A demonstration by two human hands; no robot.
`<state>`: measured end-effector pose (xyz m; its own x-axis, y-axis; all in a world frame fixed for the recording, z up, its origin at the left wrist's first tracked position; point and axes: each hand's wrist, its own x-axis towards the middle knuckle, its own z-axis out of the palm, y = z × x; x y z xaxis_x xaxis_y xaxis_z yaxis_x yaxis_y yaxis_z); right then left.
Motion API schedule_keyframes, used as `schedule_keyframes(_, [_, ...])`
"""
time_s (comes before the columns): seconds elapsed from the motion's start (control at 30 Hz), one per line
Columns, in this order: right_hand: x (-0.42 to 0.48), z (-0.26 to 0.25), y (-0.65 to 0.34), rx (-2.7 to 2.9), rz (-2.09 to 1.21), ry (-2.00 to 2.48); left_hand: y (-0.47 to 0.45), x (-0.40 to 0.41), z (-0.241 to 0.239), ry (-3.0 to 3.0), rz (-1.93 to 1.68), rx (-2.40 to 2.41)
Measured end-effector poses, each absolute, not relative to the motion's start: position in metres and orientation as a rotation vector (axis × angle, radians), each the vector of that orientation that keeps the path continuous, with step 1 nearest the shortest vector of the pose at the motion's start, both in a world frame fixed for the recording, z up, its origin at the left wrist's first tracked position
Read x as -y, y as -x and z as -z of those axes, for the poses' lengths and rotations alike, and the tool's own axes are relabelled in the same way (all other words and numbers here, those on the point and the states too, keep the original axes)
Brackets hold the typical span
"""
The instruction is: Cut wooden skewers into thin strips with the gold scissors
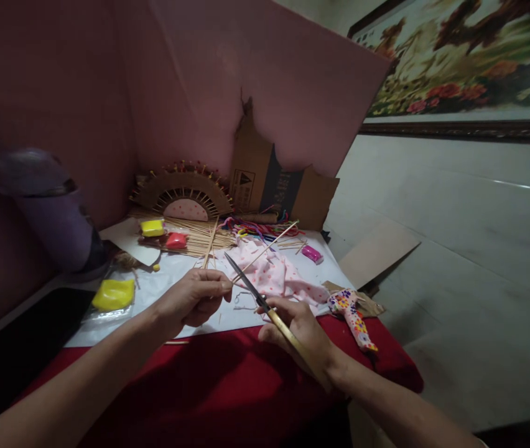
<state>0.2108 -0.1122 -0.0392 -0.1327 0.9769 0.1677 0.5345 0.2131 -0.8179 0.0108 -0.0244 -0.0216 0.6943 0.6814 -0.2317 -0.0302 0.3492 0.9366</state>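
Observation:
My left hand (194, 300) pinches a thin bamboo stick (267, 248) that slants up to the right over the pink dotted cloth (274, 274). My right hand (300, 326) grips gold-handled scissors (252, 289), blades pointing up-left, crossing the stick close to my left fingertips. Both hands hover above white paper (162, 286) on a red tablecloth (227, 386).
A cardboard fan-shaped piece with beaded sticks (183, 190), a pile of bamboo sticks (199, 239), coloured yarn (255, 227), yellow (113, 294) and red clay packets (176, 240), and a flowered glue gun (353, 314) lie around. A purple lamp (45, 205) stands left. Pink board (246, 81) behind.

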Motion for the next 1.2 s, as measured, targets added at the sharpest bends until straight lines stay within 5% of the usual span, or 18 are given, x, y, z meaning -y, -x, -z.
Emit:
schedule_keyframes(0.63, [0.114,0.043,-0.213,1.857,-0.704,1.498,-0.018,0.044,0.033,-2.334,-0.904,-1.060])
schedule_keyframes(1.0, [0.114,0.038,-0.210,1.854,-0.686,1.525,-0.019,0.046,0.034,-2.433,-0.821,-1.183])
schedule_keyframes(1.2, [0.110,0.033,-0.227,1.876,-0.724,1.680,-0.009,0.027,0.021,-2.010,-1.146,-1.222])
